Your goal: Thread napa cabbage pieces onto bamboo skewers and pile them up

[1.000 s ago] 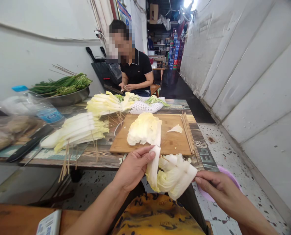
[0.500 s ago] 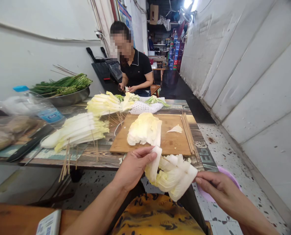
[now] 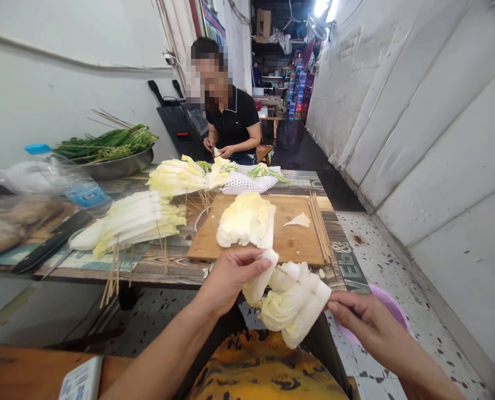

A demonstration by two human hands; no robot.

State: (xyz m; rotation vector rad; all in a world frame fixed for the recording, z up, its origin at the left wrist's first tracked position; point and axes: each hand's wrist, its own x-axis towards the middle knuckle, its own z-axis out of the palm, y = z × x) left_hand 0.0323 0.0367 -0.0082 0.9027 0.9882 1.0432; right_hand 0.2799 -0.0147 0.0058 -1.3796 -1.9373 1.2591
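Between thumb and fingers, my left hand [image 3: 233, 280] pinches the white stem of a napa cabbage leaf [image 3: 256, 283]. My right hand [image 3: 364, 316] is closed at the right end of a skewer [image 3: 281, 272] threaded through several folded cabbage leaves [image 3: 299, 300]. Part of that stick shows between the leaves and the left-hand leaf; its held end is mostly hidden by the fingers. Just beyond my hands, a stack of cabbage leaves [image 3: 246, 219] lies on a wooden cutting board [image 3: 291, 244]. Bamboo skewers [image 3: 320, 228] lie along the board's right side.
Skewered cabbage [image 3: 133, 219] and a black-handled knife [image 3: 49, 244] lie at left, near a water bottle [image 3: 83, 186]. A metal bowl [image 3: 126, 164] holds skewered greens. Across the table sits a person [image 3: 233, 119] handling a small pale piece. A pink basin [image 3: 391, 311] stands on the floor.
The skewered leaves and my right hand have shifted slightly left and down. The leaf in my left hand has tilted a little. The person opposite has moved slightly.
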